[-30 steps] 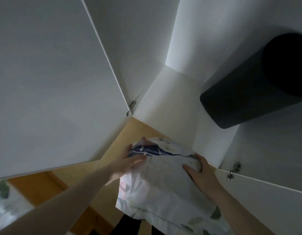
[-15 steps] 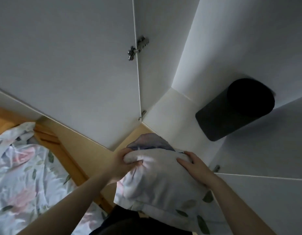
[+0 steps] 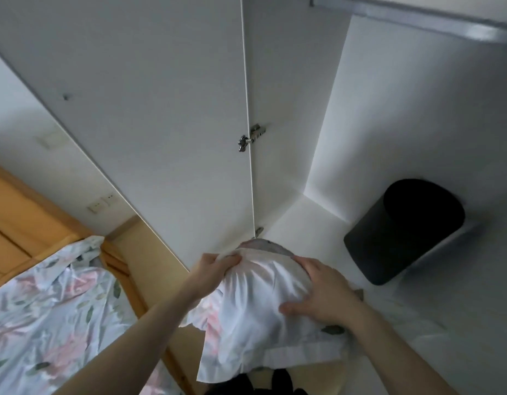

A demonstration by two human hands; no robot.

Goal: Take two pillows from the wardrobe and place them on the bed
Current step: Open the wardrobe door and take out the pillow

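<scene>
In the head view, both hands hold a white pillow (image 3: 255,309) with faint pink flowers and green leaves printed on its case, at the open front of the wardrobe (image 3: 317,109). The pillow's long axis runs from the lower middle of the picture up and away toward the wardrobe's inside; its far end points at the lower hinge (image 3: 258,231), and its near end hangs toward the person, with the flat flap of the case trailing below. The left hand (image 3: 214,267) grips the far left corner of the pillow, fingers curled and bunching the cloth. The right hand (image 3: 322,293) lies on the right side of the pillow with fingers spread and bent over its bulge, the thumb pressed into the cloth, so it holds the pillow from that side. A second pillow (image 3: 261,246), greyish, shows only as a thin strip just beyond the first, and how it lies cannot be told. To the right, on the wardrobe's white floor, a black cylindrical bin (image 3: 403,232) lies tilted, its open mouth up and right, well apart from the pillow. The open door (image 3: 147,95) stands to the left, with an upper hinge (image 3: 251,139) on its edge. At lower left lies the bed (image 3: 47,309), covered by a floral sheet, with a wooden frame.
</scene>
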